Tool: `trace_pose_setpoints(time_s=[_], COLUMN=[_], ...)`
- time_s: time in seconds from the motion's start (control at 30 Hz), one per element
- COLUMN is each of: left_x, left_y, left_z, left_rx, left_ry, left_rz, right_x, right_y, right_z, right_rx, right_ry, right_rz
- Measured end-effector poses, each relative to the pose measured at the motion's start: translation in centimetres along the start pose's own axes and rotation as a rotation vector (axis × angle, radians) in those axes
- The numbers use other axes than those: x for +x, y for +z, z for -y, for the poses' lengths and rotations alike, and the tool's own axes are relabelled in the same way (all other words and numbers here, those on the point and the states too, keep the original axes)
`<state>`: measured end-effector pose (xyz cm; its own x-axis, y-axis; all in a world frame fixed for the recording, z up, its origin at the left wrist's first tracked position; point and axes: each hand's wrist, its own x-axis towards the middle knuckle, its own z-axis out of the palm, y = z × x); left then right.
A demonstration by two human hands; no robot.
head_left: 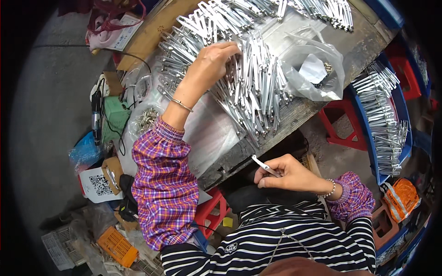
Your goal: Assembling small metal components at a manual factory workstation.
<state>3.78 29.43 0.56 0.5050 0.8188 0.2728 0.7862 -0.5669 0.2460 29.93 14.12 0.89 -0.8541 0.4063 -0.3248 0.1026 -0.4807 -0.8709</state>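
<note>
Over the workbench my left hand [211, 62] reaches into a large pile of slim silver metal arms [258, 83]. Its fingers are curled together and closed at the pile. Their tips are partly hidden, so what they pinch cannot be made out. Beyond it, more such arms [225, 18] lie in a dense row along the bench's far side. Near my body, just off the bench's near edge, my right hand [290, 174] is closed around one silver metal arm [264, 164]. That arm's holed end sticks out past the fingers toward the bench.
A clear plastic bag [317, 69] with small brass-coloured parts lies right of the pile. Small metal pieces [148, 117] sit in plastic at left. A blue tray [382, 124] of metal arms stands at right, near a red stool [343, 124]. A green box [115, 117] stands left of the bench.
</note>
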Motion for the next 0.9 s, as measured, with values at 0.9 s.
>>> trace_pose_setpoints(time_s=[0.9], left_x=[-3.0], left_y=[-5.0], left_z=[-11.7], left_rx=[-0.579], left_ry=[-0.359], left_rz=[-0.272], right_x=[-0.8], right_y=[1.5], right_z=[-3.7], right_rx=[0.105], right_ry=[0.056], right_rz=[-0.01])
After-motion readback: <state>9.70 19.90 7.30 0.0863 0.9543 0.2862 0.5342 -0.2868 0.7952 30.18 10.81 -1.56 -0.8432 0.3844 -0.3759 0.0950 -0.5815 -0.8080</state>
